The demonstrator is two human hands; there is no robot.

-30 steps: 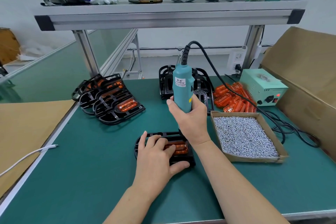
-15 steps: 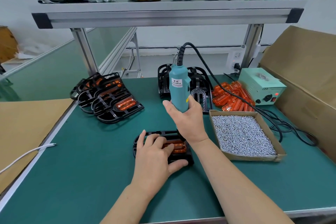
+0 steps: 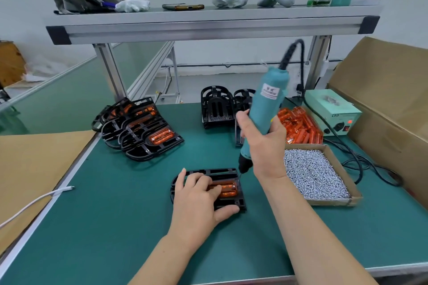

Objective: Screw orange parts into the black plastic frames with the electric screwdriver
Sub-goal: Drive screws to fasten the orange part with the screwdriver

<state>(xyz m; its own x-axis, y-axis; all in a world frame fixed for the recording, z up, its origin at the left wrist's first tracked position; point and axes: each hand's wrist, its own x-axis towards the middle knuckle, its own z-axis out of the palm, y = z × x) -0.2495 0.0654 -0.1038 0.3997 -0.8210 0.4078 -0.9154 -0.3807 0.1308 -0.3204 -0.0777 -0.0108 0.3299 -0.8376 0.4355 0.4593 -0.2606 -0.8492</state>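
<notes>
Your left hand [image 3: 196,203] lies flat on the black frame [image 3: 215,171], which sits on the bench [image 3: 115,227] right in front of you. Its fingers [image 3: 203,180] are spread across the frame and onto the orange part [image 3: 228,190] seated in it, with the thumb against the near edge. Those fingertips are very close to where the part gets screwed down, so a bit that skates off a screw head would likely land on them. With your weight mostly on the left half, the right side could also lift, or the frame could swivel under torque.

Just beyond, your right hand [image 3: 266,146] is wrapped round the electric screwdriver [image 3: 269,104], fingers curled on the barrel. The tool leans to the right, with its bit down by the frame's far right corner. Driven at that lean, a screw may go in crooked, strip the plastic or cam out. Whether a screw is on the bit I cannot tell.

To the right, the tray of screws [image 3: 333,202] lies close beside your right forearm, and a careless sweep could knock it and scatter them. The cord [image 3: 352,152] trails past the tray's far side to the power box [image 3: 333,111] and could drag on the loose orange parts [image 3: 301,125] heaped beside it. Far left, the finished frames [image 3: 143,129] lean in an overlapping row that might slide if bumped.
</notes>
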